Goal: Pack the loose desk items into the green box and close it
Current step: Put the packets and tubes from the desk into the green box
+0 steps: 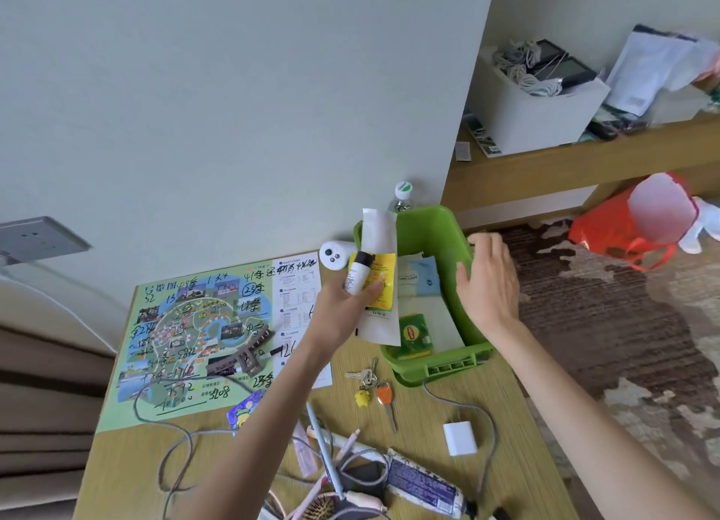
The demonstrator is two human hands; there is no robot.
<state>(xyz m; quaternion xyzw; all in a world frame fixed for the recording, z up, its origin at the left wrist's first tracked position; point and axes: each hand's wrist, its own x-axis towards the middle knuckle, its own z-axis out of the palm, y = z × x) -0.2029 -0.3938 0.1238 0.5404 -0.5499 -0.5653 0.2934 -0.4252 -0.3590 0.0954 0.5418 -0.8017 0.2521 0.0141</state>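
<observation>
Pale wall backs your yellow-green desk [117,473], and the green box [448,369] sits at its far right corner, open on top, with its right wall close to the desk edge and patterned carpet [604,324] beyond. Your left hand [343,305] hovers over the box's left rim, thumb and fingers pinched around a bundle: a small tube [356,272] with a black cap in front, a yellow sachet [380,281] behind it, and a long white packet [378,231] sticking up above and hanging below the grip. The lower end of that packet overlaps the box's inside. Your right hand [491,285] lies at the box's right rim with fingers loosely extended, holding nothing. Inside the box lie a green-and-yellow tea packet [415,334] near the front wall and a blue-and-white pack [419,276] further back, with bare floor between them. A white round gadget [334,255] and a bottle [402,196] crowd the box's far left side against the wall. Nearer you, keys [370,383] lie just beside the box's front corner, a white charger [459,437] and its cable sit close to the right edge, and a scribbled map [195,336] covers the left half.
</observation>
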